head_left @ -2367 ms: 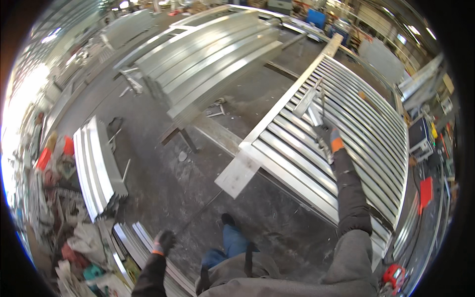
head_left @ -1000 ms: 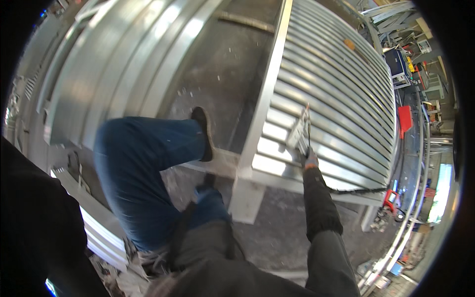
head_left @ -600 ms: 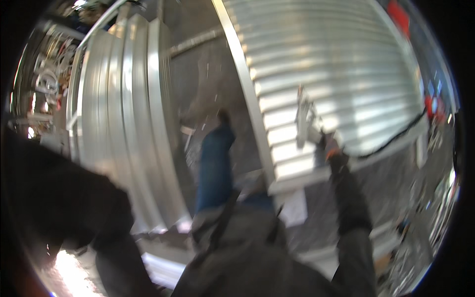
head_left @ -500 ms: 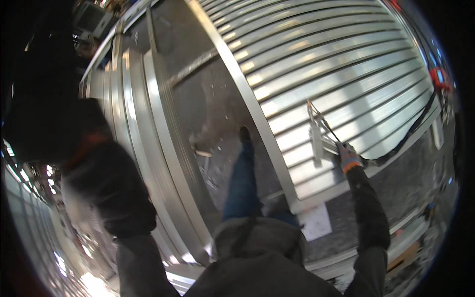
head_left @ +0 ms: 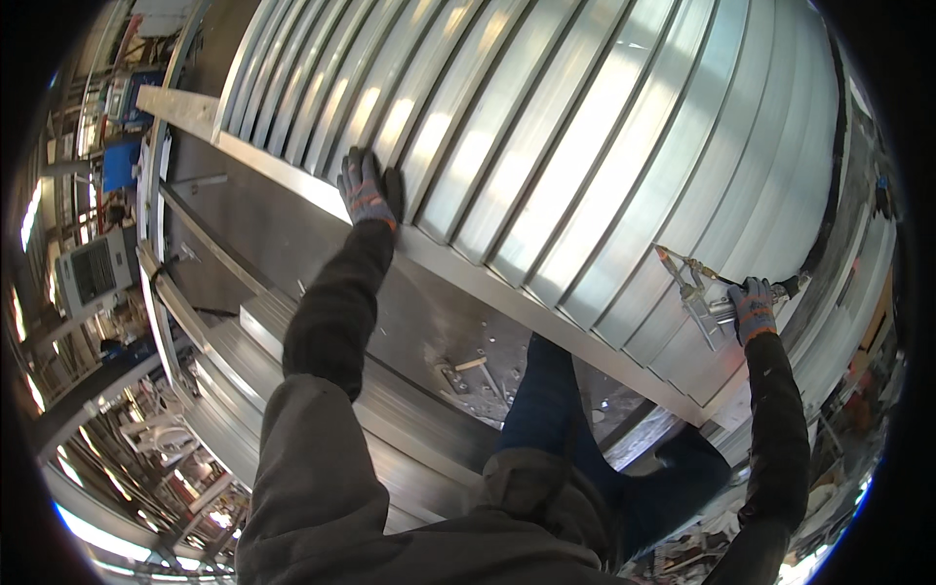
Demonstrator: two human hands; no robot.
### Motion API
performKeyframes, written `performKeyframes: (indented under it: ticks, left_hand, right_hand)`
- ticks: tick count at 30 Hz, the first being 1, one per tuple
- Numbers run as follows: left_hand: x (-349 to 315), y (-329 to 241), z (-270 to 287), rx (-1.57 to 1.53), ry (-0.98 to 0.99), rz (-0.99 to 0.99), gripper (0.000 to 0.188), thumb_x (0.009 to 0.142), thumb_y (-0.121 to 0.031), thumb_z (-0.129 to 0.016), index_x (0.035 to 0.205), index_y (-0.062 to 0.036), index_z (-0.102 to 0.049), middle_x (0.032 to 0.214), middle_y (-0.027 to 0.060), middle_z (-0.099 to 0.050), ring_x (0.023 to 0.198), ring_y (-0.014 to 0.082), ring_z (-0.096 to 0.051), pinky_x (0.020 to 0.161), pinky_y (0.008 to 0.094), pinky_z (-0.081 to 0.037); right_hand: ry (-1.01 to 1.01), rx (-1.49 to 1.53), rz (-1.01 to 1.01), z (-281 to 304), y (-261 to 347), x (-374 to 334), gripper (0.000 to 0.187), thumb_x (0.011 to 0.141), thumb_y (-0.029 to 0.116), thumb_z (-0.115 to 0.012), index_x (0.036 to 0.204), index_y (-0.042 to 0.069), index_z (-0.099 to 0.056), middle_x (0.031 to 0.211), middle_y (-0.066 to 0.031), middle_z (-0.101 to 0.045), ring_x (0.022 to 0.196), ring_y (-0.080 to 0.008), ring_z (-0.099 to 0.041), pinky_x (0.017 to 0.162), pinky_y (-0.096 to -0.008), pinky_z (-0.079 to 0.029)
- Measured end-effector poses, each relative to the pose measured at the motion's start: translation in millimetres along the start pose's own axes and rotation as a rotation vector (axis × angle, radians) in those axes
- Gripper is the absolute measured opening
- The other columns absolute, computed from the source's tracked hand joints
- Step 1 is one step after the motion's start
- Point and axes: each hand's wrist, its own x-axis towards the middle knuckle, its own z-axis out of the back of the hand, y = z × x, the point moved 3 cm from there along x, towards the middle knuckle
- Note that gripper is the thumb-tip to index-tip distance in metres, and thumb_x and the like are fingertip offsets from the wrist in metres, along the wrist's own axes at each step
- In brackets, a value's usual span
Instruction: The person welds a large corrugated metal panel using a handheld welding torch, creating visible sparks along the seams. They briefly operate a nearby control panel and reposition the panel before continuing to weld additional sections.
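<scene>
While the left hand (head_left: 367, 193) lies flattened on the slats with its gloved fingers stretched out, the right hand (head_left: 753, 310), also gloved, is wrapped around an angular metal tool (head_left: 696, 304). The tool is over the corner of the slatted metal panel (head_left: 570, 156) nearest the right hand, its orange-brown tip pointing up and left; whether it touches the slats cannot be told. A pale frame rail (head_left: 468, 273) borders the panel on the person's side, just beside the left hand. Below the rail, the person's leg (head_left: 546, 390) stands near a small T-shaped piece (head_left: 480, 363) on the dark floor (head_left: 409, 322). Ribbed metal sheets (head_left: 405, 453) lie under the left forearm. Farther left are a grey cabinet (head_left: 91, 278) and a blue box (head_left: 119, 162).
</scene>
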Motion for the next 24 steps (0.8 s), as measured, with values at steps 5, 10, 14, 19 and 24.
performKeyframes:
  ticks: [5,10,14,19,24]
  left_hand:
    - [-5,0,2,-0.12,0.056,0.037,0.055,0.095,-0.033,-0.06,0.142,-0.0061,-0.053,0.154,0.0217,-0.044,0.143,0.0421,-0.038,0.117,0.0541,-0.03]
    - [0,-5,11,-0.145,0.076,0.025,0.059,0.093,-0.033,-0.059,0.144,-0.0052,-0.051,0.155,0.022,-0.043,0.145,0.0425,-0.036,0.119,0.0549,-0.026]
    - [2,-13,20,-0.195,0.084,0.054,0.06,0.093,-0.032,-0.057,0.143,-0.0012,-0.049,0.153,0.025,-0.042,0.143,0.0461,-0.036,0.118,0.0571,-0.026]
    - [6,-18,26,-0.246,0.119,0.091,0.063,0.091,-0.029,-0.059,0.143,0.0036,-0.047,0.147,0.0286,-0.044,0.138,0.048,-0.039,0.114,0.0582,-0.03]
    - [2,-12,18,-0.17,0.166,0.064,0.067,0.094,-0.036,-0.055,0.148,0.0014,-0.042,0.157,0.0256,-0.035,0.147,0.0453,-0.03,0.121,0.0573,-0.022]
  right_hand:
    - [-0.059,0.021,-0.06,-7,6,0,0.032,0.093,0.016,-0.056,0.123,0.016,-0.067,0.14,-0.0269,-0.052,0.137,-0.0454,-0.045,0.121,-0.0584,-0.027]
    - [-0.023,0.002,-0.072,-35,-8,1,0.029,0.095,0.024,-0.055,0.12,0.018,-0.068,0.14,-0.0272,-0.054,0.138,-0.0457,-0.045,0.122,-0.0592,-0.027]
    - [-0.127,0.005,-0.042,-44,-11,3,0.027,0.098,0.025,-0.053,0.117,0.015,-0.069,0.135,-0.0271,-0.057,0.133,-0.0462,-0.049,0.119,-0.0613,-0.03]
    - [-0.053,-0.012,-0.078,-50,-14,6,0.03,0.102,0.027,-0.049,0.12,0.013,-0.068,0.138,-0.0261,-0.056,0.135,-0.046,-0.047,0.121,-0.0604,-0.028]
    - [-0.105,0.017,-0.166,-70,-25,6,0.029,0.1,0.023,-0.052,0.124,0.014,-0.066,0.137,-0.0238,-0.056,0.139,-0.046,-0.042,0.12,-0.0558,-0.03]
